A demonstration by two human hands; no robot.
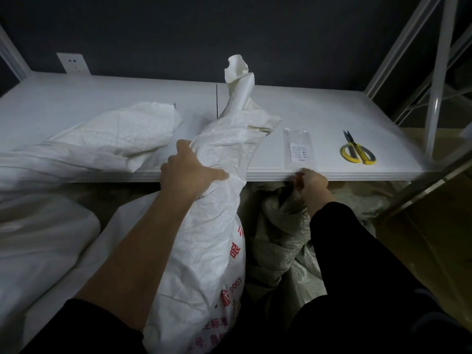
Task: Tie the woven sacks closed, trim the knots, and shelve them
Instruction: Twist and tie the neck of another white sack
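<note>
Left hand (pixel 190 172): I observe it clenched round the neck of the white sack (pixel 214 226), thumb across the near face, fingers wrapped over the far side. The sack stands upright under and ahead of this hand, leaning against the shelf (pixel 357 111) front edge. Red print runs down its lower face, below the wrist. A twisted liner (pixel 238 72) rises out of the mouth, beyond the knuckles.

Right hand (pixel 313 181): fingers curled, pinching the gathered top of the grey sack (pixel 278 226) just under the shelf edge. That sack slumps below this hand, touching the white sack on its left side.

Further observations:
- A second sack (pixel 115 139), white, lies flat on the shelf, left of the left hand, and overhangs the front edge.
- A clear packet (pixel 298 148) with a label lies on the shelf just beyond the right hand.
- Scissors (pixel 357 152), yellow-handled and closed, lie on the shelf beyond and right of the right hand, apart from the packet.
- A socket (pixel 72 63) sits on the dark wall, far left.
</note>
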